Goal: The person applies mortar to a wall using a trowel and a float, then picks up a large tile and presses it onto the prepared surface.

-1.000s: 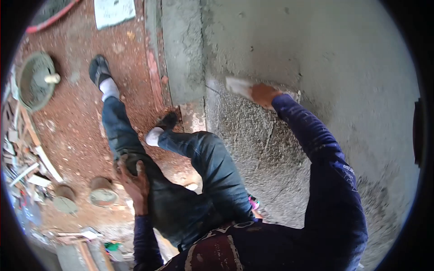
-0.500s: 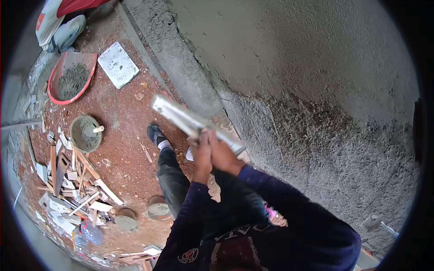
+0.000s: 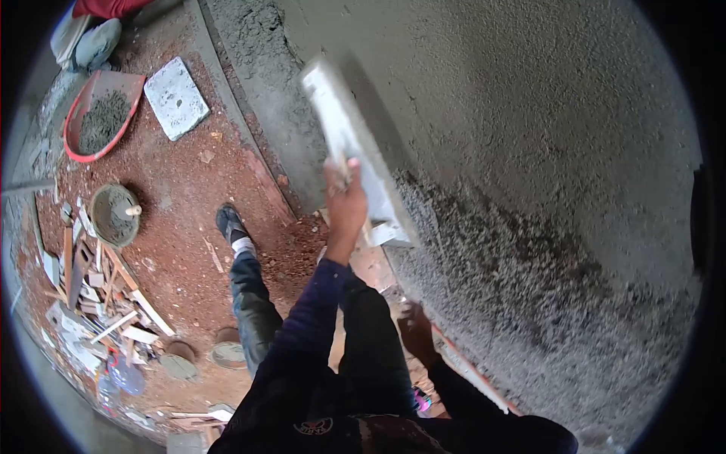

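My left hand [image 3: 346,208] grips the handle of a long, flat metal float [image 3: 355,144]. The float is held tilted along the border of the wet grey concrete [image 3: 484,91], its far end pointing to the upper left. Below and to the right, my right hand [image 3: 416,331] is off the float, near the edge of the rough concrete [image 3: 529,325]. Its fingers look loosely apart and hold nothing visible; the hand is dark and somewhat blurred.
Reddish soil [image 3: 181,189] lies at left, with a red-rimmed tub of mortar [image 3: 106,121], a spotted white slab [image 3: 176,98], a bucket [image 3: 113,216] and a heap of wood scraps [image 3: 98,287]. A crouching person [image 3: 97,41] is at the upper left. Two small containers [image 3: 179,362] [image 3: 228,352] stand lower down.
My right hand has come off the float and moved down and right. My left hand has carried the float up over the concrete and turned it steeper.
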`<state>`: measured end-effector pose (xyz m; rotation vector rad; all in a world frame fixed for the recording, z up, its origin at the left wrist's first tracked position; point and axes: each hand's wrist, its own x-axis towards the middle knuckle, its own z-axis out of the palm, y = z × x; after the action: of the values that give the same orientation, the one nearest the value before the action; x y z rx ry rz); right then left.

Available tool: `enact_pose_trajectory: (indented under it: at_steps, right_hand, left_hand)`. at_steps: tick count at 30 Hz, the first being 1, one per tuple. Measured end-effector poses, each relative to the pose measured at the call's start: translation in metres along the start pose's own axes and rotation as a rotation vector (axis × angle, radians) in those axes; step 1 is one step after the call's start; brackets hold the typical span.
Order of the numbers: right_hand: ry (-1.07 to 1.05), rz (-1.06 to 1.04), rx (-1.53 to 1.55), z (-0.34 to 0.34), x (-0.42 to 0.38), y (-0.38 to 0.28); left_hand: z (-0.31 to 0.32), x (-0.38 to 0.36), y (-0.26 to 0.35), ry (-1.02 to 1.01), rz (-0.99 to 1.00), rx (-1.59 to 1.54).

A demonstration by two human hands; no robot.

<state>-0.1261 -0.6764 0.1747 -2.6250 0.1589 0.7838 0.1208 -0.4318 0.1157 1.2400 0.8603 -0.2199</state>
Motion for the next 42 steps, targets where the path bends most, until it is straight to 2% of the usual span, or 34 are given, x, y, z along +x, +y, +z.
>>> enact_pose_trajectory:
  at_steps: [2, 3, 4, 5, 7, 9, 12, 16, 18, 19, 20, 22, 24, 25, 27, 29, 31, 32, 34, 35, 37, 39, 42]
  right_hand:
    - [-0.228, 0.285, 0.171, -0.009, -0.024, 0.02]
    - [-0.229, 0.267, 0.102, -0.005, -0.035, 0.04]
    - [-0.272, 0.344, 0.002, -0.013, -0.032, 0.034]
    - [-0.286, 0.341, 0.035, -0.016, -0.029, 0.041]
    - [-0.316, 0.307, 0.041, -0.024, -0.017, 0.057]
    - [-0.439, 0.238, -0.027, -0.034, -0.006, 0.062]
    - [-0.488, 0.113, -0.113, -0.045, 0.006, 0.042]
    - [-0.332, 0.012, -0.205, -0.046, 0.014, 0.007]
    - [-0.248, 0.227, -0.106, -0.046, 0.024, -0.003]
    - [-0.282, 0.161, -0.184, -0.044, 0.026, 0.007]
    - [-0.299, 0.182, -0.196, -0.043, 0.028, -0.002]
    - [-0.316, 0.082, -0.358, -0.038, 0.041, -0.03]
    - [-0.339, 0.125, -0.355, -0.035, 0.05, 0.002]
    - [-0.361, 0.194, -0.346, -0.034, 0.051, 0.016]
    - [-0.422, 0.249, -0.323, -0.042, 0.058, 0.023]
    - [-0.476, 0.282, -0.31, -0.048, 0.063, 0.03]
    - [-0.401, 0.129, -0.325, -0.049, 0.067, 0.029]
    - [-0.403, 0.12, -0.323, -0.049, 0.073, 0.028]
    - [-0.465, 0.258, -0.363, -0.052, 0.077, 0.026]
    - [-0.457, 0.256, -0.365, -0.053, 0.083, 0.02]
    - [-0.46, 0.24, -0.384, -0.056, 0.089, 0.009]
    - [-0.447, 0.25, -0.396, -0.058, 0.087, 0.008]
    - [-0.473, 0.256, -0.401, -0.051, 0.086, 0.023]
  left_hand:
    - [0.04, 0.012, -0.001, -0.052, -0.053, -0.06]
    - [0.058, 0.013, 0.002, -0.077, -0.083, -0.111]
    - [0.071, 0.013, 0.006, -0.062, -0.093, -0.17]
    - [0.083, 0.013, 0.011, -0.047, -0.101, -0.23]
    - [0.099, 0.022, 0.002, 0.014, 0.095, -0.015]
    - [0.098, 0.025, 0.002, -0.008, 0.083, -0.055]
    - [0.093, 0.024, 0.009, -0.075, 0.041, -0.067]
    - [0.091, 0.026, 0.015, -0.115, 0.06, 0.045]
    - [0.089, 0.03, 0.018, -0.037, 0.429, -0.203]
    - [0.093, 0.04, 0.012, 0.006, 0.493, -0.117]
    - [0.091, 0.052, 0.011, 0.004, 0.465, -0.121]
    - [0.081, 0.09, 0.023, -0.102, 0.255, 0.056]
    - [0.076, 0.141, 0.031, 0.0, 0.259, 0.117]
    - [0.062, 0.163, 0.043, -0.089, 0.194, 0.138]
    - [0.051, 0.204, 0.028, -0.205, 0.106, 0.151]
    - [0.06, 0.236, -0.016, 0.031, 0.031, 0.078]
    - [0.068, 0.228, -0.065, -0.029, -0.084, 0.013]
    - [0.067, 0.196, -0.061, -0.025, -0.132, 0.13]
    - [0.075, 0.14, -0.068, -0.135, -0.284, 0.119]
    - [0.088, 0.106, -0.078, -0.024, -0.07, 0.094]
    - [0.098, 0.093, -0.076, 0.062, 0.149, 0.049]
    - [0.087, 0.114, -0.048, -0.107, -0.18, 0.09]
    - [0.057, 0.2, -0.034, -0.116, -0.244, -0.139]
